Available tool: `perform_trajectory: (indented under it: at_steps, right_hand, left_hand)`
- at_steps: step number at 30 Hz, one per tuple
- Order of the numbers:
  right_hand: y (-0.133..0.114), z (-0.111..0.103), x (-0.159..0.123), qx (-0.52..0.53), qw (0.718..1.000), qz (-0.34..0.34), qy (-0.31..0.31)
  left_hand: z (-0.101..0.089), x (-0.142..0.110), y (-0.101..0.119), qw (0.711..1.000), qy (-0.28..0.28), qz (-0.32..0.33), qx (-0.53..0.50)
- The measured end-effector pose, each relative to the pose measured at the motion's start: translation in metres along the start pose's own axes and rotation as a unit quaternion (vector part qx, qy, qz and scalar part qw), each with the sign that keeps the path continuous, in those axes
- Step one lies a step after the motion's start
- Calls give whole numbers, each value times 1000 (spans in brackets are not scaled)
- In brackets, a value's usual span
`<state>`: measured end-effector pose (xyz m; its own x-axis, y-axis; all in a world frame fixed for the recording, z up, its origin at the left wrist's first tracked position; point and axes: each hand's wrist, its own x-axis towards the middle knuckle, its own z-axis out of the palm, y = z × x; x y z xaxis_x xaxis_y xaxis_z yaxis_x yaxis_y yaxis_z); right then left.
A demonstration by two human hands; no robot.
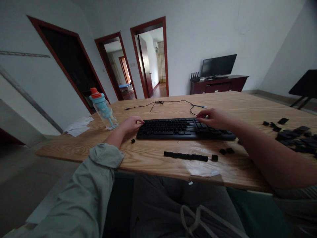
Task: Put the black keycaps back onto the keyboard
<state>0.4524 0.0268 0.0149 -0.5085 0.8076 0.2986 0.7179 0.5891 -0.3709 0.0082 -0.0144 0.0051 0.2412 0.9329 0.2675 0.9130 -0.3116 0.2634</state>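
In the head view, a black keyboard (165,127) lies flat on a wooden table (146,158), and clock directions here run from its middle. At nine o'clock the left hand (133,123) touches the keyboard's left end, its fingers bent and its grip narrow; I cannot tell whether anything is pinched in it. At about two o'clock the right hand (215,118) reaches over the keyboard's far right part, fingers curled down, thumb and forefinger tips close together; whether they hold a key is too small to tell.

At six o'clock, apart from the keyboard's near edge, a row of loose keys (185,156) lies side by side. A single key (214,158) sits just past the row's right end, with a pair of keys (230,150) near it. At eight o'clock lies another small black key (133,140). At three o'clock, well apart, is a pile of black keys (297,138). A bottle (105,113) stands at ten o'clock, and a thin cable (160,102) lies at eleven.
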Motion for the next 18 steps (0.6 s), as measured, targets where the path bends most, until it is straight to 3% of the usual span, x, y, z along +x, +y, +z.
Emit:
perform_trajectory:
  at_steps: [10, 18]
  right_hand:
    - [-5, -1, -1, -6, 1000, 3, -5]
    - [2, 3, -1, 23, 1000, 9, 6]
  left_hand:
    - [-3, 6, -6, 998, -28, 48, 36]
    - [2, 3, 11, 1000, -20, -6, 23]
